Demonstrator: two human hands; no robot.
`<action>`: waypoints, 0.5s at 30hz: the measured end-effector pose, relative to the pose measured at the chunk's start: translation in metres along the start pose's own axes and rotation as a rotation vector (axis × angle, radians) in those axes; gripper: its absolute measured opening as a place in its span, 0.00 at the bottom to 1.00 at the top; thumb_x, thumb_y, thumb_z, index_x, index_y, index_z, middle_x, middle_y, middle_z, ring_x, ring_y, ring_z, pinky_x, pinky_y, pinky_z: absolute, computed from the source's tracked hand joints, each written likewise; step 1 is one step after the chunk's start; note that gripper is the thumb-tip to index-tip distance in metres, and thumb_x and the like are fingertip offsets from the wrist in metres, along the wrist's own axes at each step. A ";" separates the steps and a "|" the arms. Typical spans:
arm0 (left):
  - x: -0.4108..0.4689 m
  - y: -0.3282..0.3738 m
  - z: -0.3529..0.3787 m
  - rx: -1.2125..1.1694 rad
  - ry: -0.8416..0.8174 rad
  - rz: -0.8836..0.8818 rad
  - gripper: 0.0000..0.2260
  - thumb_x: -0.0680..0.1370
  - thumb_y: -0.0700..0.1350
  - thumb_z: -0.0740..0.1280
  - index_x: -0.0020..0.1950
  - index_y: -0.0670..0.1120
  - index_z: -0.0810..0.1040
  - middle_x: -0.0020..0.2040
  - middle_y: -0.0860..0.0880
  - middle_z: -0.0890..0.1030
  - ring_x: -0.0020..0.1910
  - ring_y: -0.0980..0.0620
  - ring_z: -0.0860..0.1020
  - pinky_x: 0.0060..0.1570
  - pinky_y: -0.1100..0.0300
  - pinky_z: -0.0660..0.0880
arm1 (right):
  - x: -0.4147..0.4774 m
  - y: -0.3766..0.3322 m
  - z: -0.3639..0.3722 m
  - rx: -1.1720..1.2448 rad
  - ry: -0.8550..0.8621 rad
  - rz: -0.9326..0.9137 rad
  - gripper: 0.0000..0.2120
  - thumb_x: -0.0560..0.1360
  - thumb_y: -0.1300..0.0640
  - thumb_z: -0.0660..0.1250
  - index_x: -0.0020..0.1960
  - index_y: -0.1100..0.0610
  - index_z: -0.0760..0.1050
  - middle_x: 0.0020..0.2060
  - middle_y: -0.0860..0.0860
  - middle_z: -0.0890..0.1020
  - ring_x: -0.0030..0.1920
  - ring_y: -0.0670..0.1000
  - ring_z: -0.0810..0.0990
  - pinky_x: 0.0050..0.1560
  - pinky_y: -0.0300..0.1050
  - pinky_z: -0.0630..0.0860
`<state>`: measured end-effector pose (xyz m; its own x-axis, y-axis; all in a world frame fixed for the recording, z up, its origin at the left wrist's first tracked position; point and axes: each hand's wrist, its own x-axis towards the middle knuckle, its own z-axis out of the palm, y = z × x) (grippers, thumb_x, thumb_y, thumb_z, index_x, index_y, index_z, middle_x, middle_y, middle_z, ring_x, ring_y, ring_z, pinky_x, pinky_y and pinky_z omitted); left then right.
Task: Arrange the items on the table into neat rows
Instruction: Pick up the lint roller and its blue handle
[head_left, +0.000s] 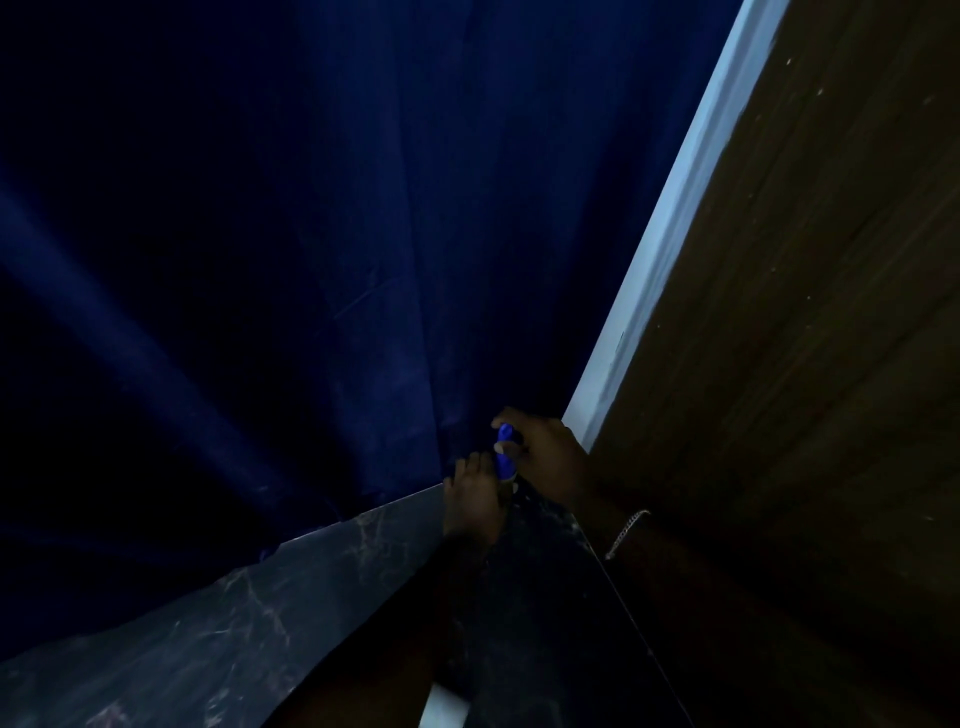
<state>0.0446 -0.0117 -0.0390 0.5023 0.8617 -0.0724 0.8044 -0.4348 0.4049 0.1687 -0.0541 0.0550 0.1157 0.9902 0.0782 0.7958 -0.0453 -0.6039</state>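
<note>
The scene is very dark. My right hand (545, 457) is closed around a small blue item (504, 451) with a pale end, at the far corner of the dark marbled table (322, 582). A thin chain bracelet circles that wrist. My left hand (475, 499) rests just left of the blue item, its fingertips touching or nearly touching it; whether it grips anything cannot be told. No other table items show.
A dark blue curtain (260, 234) hangs behind the table and fills most of the view. A pale strip (670, 234) runs beside a brown wooden panel (810, 312) on the right. A small white object (441, 706) sits at the bottom edge.
</note>
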 end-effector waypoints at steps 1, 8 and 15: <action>-0.002 0.001 -0.001 -0.035 0.005 -0.010 0.22 0.81 0.52 0.65 0.73 0.45 0.70 0.68 0.46 0.75 0.67 0.44 0.72 0.61 0.49 0.69 | -0.003 0.001 -0.001 0.006 0.003 0.010 0.13 0.78 0.52 0.66 0.62 0.49 0.74 0.47 0.50 0.84 0.45 0.48 0.82 0.48 0.44 0.79; -0.044 0.006 -0.021 -0.545 0.073 0.016 0.13 0.79 0.40 0.71 0.62 0.40 0.75 0.53 0.43 0.83 0.52 0.43 0.81 0.54 0.45 0.77 | -0.035 -0.007 -0.014 0.065 0.100 0.055 0.13 0.75 0.47 0.67 0.60 0.42 0.74 0.41 0.38 0.80 0.41 0.38 0.80 0.46 0.32 0.74; -0.120 -0.004 -0.065 -0.752 0.095 0.153 0.12 0.76 0.45 0.75 0.57 0.49 0.77 0.52 0.53 0.83 0.50 0.53 0.81 0.52 0.55 0.78 | -0.116 -0.058 -0.041 0.164 0.147 0.083 0.09 0.76 0.51 0.71 0.55 0.45 0.77 0.43 0.41 0.83 0.45 0.37 0.82 0.48 0.31 0.77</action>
<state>-0.0391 -0.0965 0.0273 0.5334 0.8401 0.0988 0.2791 -0.2850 0.9170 0.1334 -0.1716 0.1139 0.2718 0.9535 0.1306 0.6740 -0.0917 -0.7330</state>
